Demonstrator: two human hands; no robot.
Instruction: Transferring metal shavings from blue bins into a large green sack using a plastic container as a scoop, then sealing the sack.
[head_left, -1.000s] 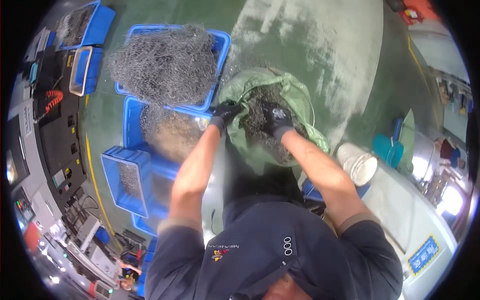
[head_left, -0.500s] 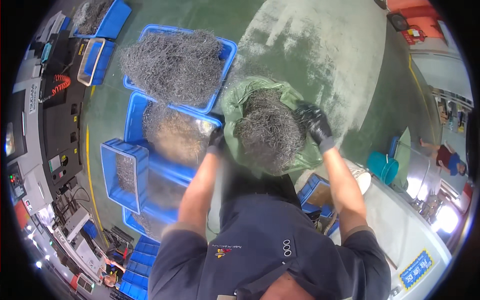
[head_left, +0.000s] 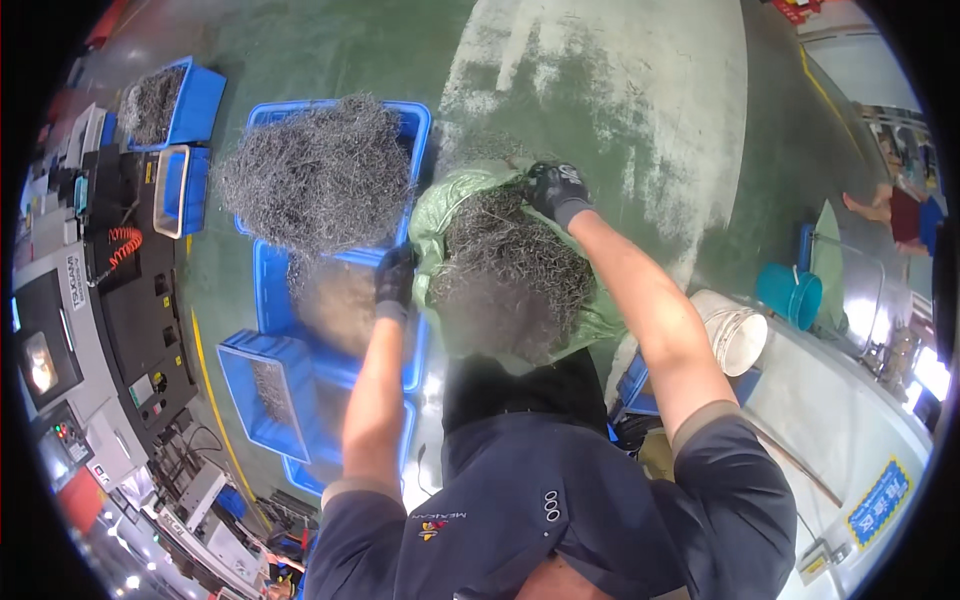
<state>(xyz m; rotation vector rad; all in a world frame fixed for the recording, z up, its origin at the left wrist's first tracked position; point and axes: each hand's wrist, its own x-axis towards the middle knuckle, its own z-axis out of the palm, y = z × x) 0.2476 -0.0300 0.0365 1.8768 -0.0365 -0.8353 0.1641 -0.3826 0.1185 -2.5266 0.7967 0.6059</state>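
Observation:
In front of my legs stands a green woven sack [head_left: 432,222], its mouth wide and full of tangled grey metal shavings [head_left: 515,260]. My right hand [head_left: 558,190], in a black glove, is closed on the sack's far right rim, its fingers partly hidden against the shavings. On the opposite side my left hand [head_left: 394,278], also gloved in black, is closed at the sack's left edge, between the sack and the blue crates. Left of the sack, a blue crate [head_left: 420,135] is heaped high with shavings.
Nearer on the left are another blue crate [head_left: 268,290], partly blurred, and a tilted blue crate [head_left: 262,345]. Machines [head_left: 125,290] line the far left. At right stand a white bucket [head_left: 738,335], a teal bucket [head_left: 790,295] and a white panel [head_left: 810,420]; another person [head_left: 900,212] is beyond.
My right hand has gone from the sack's right side to its far rim. My left hand has moved farther forward along the left edge. The whole view has shifted.

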